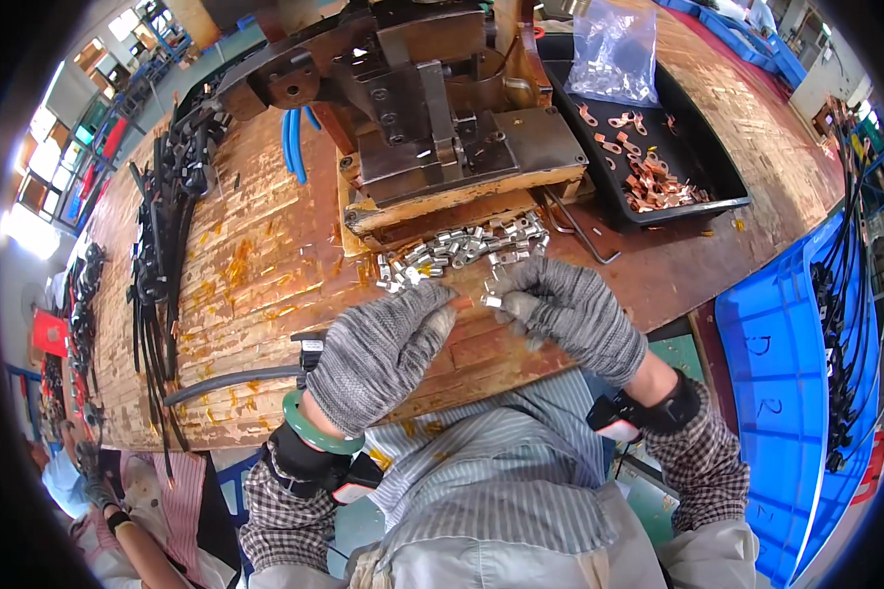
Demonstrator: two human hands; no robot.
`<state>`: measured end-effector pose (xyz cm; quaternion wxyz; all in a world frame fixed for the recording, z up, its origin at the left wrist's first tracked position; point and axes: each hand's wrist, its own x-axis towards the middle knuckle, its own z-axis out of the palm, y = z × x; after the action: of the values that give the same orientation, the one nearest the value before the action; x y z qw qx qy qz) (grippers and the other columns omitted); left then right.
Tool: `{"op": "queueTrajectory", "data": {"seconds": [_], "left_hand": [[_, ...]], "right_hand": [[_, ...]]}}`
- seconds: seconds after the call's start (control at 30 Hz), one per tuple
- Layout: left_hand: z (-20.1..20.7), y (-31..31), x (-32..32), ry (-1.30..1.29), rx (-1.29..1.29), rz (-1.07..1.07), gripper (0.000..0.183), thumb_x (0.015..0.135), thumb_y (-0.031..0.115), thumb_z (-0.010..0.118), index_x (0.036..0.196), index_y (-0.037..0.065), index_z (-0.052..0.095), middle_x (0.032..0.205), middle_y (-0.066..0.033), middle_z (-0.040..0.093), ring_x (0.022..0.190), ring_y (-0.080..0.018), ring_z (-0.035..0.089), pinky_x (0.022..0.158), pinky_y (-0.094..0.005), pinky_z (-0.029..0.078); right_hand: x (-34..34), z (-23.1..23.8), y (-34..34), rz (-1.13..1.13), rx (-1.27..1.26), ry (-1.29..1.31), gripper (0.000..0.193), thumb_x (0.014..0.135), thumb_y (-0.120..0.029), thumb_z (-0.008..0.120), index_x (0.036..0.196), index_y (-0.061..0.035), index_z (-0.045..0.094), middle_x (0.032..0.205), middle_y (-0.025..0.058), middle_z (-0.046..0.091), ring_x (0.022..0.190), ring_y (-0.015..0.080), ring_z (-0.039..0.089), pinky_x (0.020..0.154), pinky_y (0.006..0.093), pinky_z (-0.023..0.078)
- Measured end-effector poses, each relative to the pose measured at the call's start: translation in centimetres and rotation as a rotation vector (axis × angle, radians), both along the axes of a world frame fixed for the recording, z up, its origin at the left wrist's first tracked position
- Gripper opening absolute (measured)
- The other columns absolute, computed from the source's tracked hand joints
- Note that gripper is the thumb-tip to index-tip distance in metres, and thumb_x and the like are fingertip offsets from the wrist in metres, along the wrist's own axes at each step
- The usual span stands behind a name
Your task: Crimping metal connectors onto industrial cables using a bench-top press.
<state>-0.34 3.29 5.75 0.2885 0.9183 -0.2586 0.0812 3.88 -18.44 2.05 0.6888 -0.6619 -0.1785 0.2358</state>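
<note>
- My gloved left hand (375,351) is curled closed on a copper-tipped piece (461,303), mostly hidden inside my grip.
- My gloved right hand (578,319) pinches a small silver terminal (493,301), just beside that copper tip.
- Just beyond both hands lies a pile of silver terminals (459,248), with a metal press (535,140) behind it.
- Farther out, beyond my right hand, sits a black tray (695,147).
- Left of my left hand lies a dark cable (231,380).

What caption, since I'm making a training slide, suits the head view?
Gloved right hand pinching a silver lug beside the gloved left hand, with a lug pile and machine beyond.
</note>
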Motion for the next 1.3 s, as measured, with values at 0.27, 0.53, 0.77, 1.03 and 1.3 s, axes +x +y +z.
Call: {"op": "queueTrajectory", "data": {"seconds": [0.27, 0.53, 0.77, 1.03, 1.3], "left_hand": [[0.0, -0.1, 0.0, 0.162, -0.106, 0.018, 0.024, 0.084, 0.016, 0.053, 0.103, 0.001, 0.058, 0.096, -0.0171, 0.061, 0.085, -0.0310, 0.060, 0.073, -0.0352, 0.049], [0.0, -0.2, -0.2, 0.121, -0.123, 0.066, 0.024, 0.084, 0.016, 0.054, 0.102, 0.001, 0.059, 0.093, -0.0171, 0.061, 0.082, -0.0314, 0.060, 0.072, -0.0353, 0.048], [0.1, 0.0, -0.1, 0.046, -0.043, -0.009, 0.023, 0.084, 0.013, 0.052, 0.103, 0.002, 0.059, 0.097, -0.0157, 0.060, 0.083, -0.0295, 0.060, 0.072, -0.0344, 0.049], [0.8, -0.7, -0.1, 0.079, 0.101, 0.043, 0.024, 0.084, 0.017, 0.052, 0.104, 0.004, 0.059, 0.097, -0.0123, 0.062, 0.080, -0.0253, 0.061, 0.067, -0.0331, 0.050], [0.4, -1.3, -0.2, -0.084, 0.126, 0.059, 0.024, 0.080, 0.017, 0.057, 0.101, 0.006, 0.061, 0.078, -0.0146, 0.061, 0.068, -0.0288, 0.059, 0.060, -0.0360, 0.046]], "right_hand": [[-0.9, -0.2, 0.8, -0.034, 0.183, 0.183, 0.015, 0.086, -0.011, 0.053, 0.096, 0.0005, 0.054, 0.078, 0.0025, 0.056, 0.067, 0.0077, 0.054, 0.059, 0.0220, 0.047], [-0.9, -0.4, 1.0, -0.046, 0.195, 0.160, 0.015, 0.087, -0.011, 0.052, 0.094, 0.0011, 0.056, 0.077, 0.0027, 0.056, 0.066, 0.0079, 0.053, 0.060, 0.0222, 0.047], [-1.0, -0.3, 1.3, -0.059, 0.204, 0.217, 0.017, 0.086, -0.010, 0.053, 0.098, 0.0022, 0.055, 0.080, 0.0048, 0.058, 0.070, 0.0100, 0.057, 0.063, 0.0230, 0.050], [-1.5, -1.4, 1.8, -0.063, 0.357, 0.446, 0.020, 0.086, -0.011, 0.054, 0.101, 0.0024, 0.054, 0.085, 0.0090, 0.061, 0.075, 0.0143, 0.061, 0.064, 0.0241, 0.052], [-1.4, -1.6, 1.5, -0.063, 0.373, 0.478, 0.021, 0.085, -0.011, 0.055, 0.101, 0.0031, 0.053, 0.086, 0.0099, 0.061, 0.073, 0.0154, 0.062, 0.064, 0.0241, 0.053]]}}
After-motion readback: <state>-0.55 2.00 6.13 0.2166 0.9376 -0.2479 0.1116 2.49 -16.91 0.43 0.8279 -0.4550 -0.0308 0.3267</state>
